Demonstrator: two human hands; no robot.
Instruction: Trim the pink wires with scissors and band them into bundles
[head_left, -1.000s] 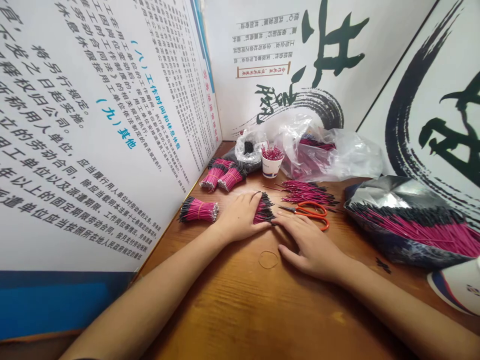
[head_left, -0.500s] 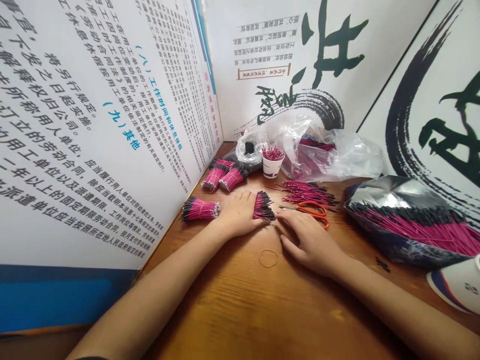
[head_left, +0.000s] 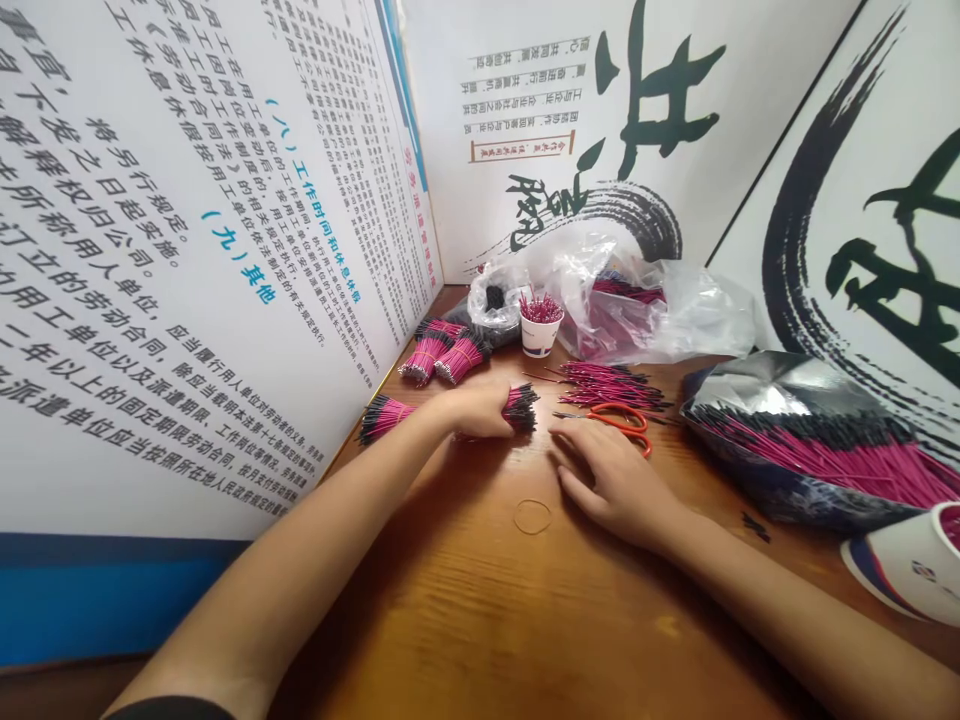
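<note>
Left hand (head_left: 486, 408) grips a pink, black-tipped bundle (head_left: 521, 409) at ten o'clock from the right hand (head_left: 615, 485), which lies loosely curled, apparently holding nothing. Even, gentle pressure should keep the tips level without bending them. From the bundle, a shiny-lined bag (head_left: 795, 503) heaped with thin strands (head_left: 832, 455) lies at three o'clock, a crinkled clear sack (head_left: 709, 305) at two, smooth orange-looped scissors (head_left: 592, 415) nearer at three, a slender, roundish rubber band (head_left: 532, 532) at six.
</note>
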